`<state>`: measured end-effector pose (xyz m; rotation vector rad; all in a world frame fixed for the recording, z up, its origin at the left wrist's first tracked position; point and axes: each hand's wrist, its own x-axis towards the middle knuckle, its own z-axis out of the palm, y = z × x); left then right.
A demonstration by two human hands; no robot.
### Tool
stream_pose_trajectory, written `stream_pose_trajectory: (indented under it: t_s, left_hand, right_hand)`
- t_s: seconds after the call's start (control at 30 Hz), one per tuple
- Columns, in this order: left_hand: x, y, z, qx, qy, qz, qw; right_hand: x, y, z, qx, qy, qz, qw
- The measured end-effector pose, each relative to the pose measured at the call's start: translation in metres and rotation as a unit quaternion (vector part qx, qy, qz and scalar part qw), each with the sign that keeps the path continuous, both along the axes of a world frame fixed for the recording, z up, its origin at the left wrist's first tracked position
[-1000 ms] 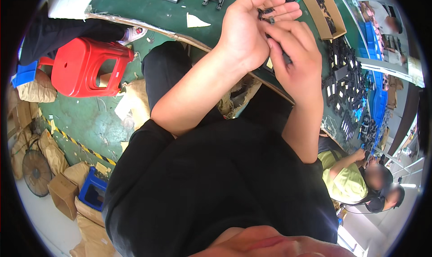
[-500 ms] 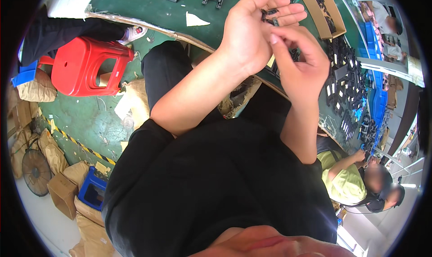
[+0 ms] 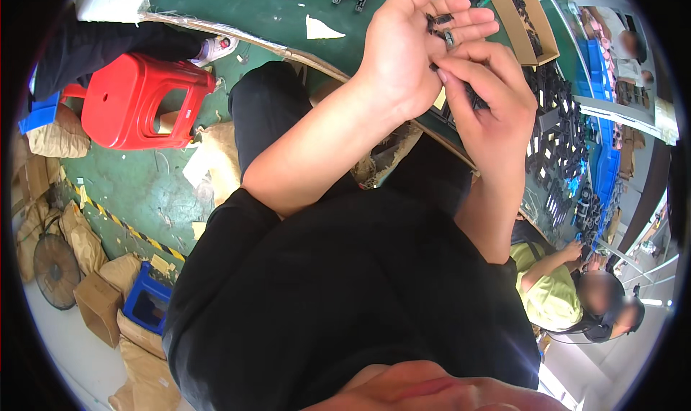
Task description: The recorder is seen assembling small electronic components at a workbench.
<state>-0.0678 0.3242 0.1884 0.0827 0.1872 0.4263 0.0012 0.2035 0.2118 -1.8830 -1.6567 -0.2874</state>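
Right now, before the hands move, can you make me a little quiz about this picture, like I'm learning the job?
1. Which hand is spread open with small dark parts lying on it: the left hand or the right hand?
2. True or false: the open cardboard box near the hands is empty.
3. What colour is the big stool at the upper left? A) green B) red C) white

Key: 1. The left hand. 2. False; dark pieces are inside it. 3. B.
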Motion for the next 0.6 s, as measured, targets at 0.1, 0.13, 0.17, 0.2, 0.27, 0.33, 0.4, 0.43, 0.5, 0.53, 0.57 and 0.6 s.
stream_pose_trajectory:
  t_s: [0.1, 0.13, 0.17, 0.2, 0.27, 0.33, 0.4, 0.43, 0.5, 0.53, 0.57, 0.6]
  left_hand:
    - [-0.003, 0.009, -0.003, -0.054, -0.002, -0.030, 0.998]
    - [-0.003, 0.010, -0.005, -0.047, -0.019, -0.018, 0.999]
    - [-0.004, 0.012, -0.008, -0.039, -0.036, -0.006, 0.999]
    - [-0.004, 0.015, -0.012, -0.038, -0.065, -0.001, 0.997]
    - [-0.005, 0.024, -0.021, -0.017, -0.092, 0.065, 0.993]
    - [-0.006, 0.038, -0.024, -0.020, -0.092, 0.150, 0.984]
    - [-0.008, 0.052, -0.023, -0.034, -0.055, 0.224, 0.972]
    - [-0.012, 0.059, -0.026, -0.037, -0.078, 0.230, 0.969]
    - [-0.015, 0.069, -0.030, -0.053, -0.080, 0.249, 0.964]
    - [-0.017, 0.070, -0.030, -0.053, -0.080, 0.250, 0.963]
    - [-0.018, 0.071, -0.031, -0.041, -0.085, 0.249, 0.964]
    - [-0.019, 0.072, -0.031, -0.030, -0.090, 0.248, 0.964]
  right_hand:
    - [0.000, 0.007, -0.002, 0.022, 0.013, 0.006, 1.000]
    - [0.000, 0.010, -0.002, 0.035, 0.016, 0.010, 0.999]
    - [0.000, 0.014, -0.002, 0.063, 0.030, 0.007, 0.998]
    - [-0.001, 0.017, -0.003, 0.091, 0.043, 0.004, 0.995]
    - [0.002, 0.015, -0.006, 0.083, 0.018, -0.067, 0.994]
    - [0.012, 0.017, -0.012, 0.070, 0.013, -0.098, 0.993]
    - [0.021, 0.020, -0.020, 0.058, 0.004, -0.098, 0.993]
    - [0.023, 0.022, -0.022, 0.044, -0.005, -0.097, 0.994]
    - [0.020, 0.027, -0.028, 0.025, 0.013, -0.107, 0.994]
    - [0.019, 0.030, -0.030, 0.005, 0.031, -0.116, 0.993]
    - [0.021, 0.031, -0.035, -0.004, 0.008, -0.106, 0.994]
    - [0.020, 0.031, -0.036, -0.004, 0.007, -0.106, 0.994]
